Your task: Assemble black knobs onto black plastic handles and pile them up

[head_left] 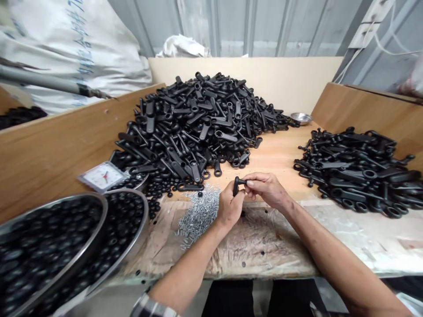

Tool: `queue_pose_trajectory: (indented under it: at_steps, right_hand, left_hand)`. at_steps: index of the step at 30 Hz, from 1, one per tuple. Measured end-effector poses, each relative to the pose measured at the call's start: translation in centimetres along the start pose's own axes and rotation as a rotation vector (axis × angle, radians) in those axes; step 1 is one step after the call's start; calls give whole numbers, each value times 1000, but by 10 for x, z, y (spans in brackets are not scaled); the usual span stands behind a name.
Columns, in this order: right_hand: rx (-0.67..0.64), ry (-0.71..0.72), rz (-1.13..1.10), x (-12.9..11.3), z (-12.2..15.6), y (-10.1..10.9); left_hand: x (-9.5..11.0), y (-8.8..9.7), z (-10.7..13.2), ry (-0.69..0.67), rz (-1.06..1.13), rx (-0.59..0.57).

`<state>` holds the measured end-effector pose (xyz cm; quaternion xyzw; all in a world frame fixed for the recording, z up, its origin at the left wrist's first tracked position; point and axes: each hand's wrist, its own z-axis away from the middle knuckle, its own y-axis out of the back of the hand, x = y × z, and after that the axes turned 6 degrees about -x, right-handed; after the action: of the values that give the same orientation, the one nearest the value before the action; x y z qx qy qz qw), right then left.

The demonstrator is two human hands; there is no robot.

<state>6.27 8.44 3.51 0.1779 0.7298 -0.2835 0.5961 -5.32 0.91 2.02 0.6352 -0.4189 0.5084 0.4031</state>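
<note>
A black crank handle is gripped in my left hand, its arm standing roughly upright between thumb and fingers. From its upper end a short stem points right, and my right hand is closed in a pinch around the tip of that stem. Whatever small piece those fingertips cover is mostly hidden. Just left of my left hand lies a heap of small silvery pins. Behind both hands rises a large pile of black crank handles.
Metal bowls of black knobs fill the left front, with a square clock behind. More handles with knobs are heaped at right. A small metal dish sits at the back. Wooden boards wall the bench.
</note>
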Motion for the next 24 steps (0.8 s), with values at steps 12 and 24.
queue_pose_trajectory:
  at_steps: [12,24]
  right_hand:
    - [33,-61,-117,5,-2,-1]
    - [133,-97,54,2,1,-7]
  left_hand:
    - [-8,-1,-3,-62,-206,53]
    - [-14,3,-3,-73,-715,35]
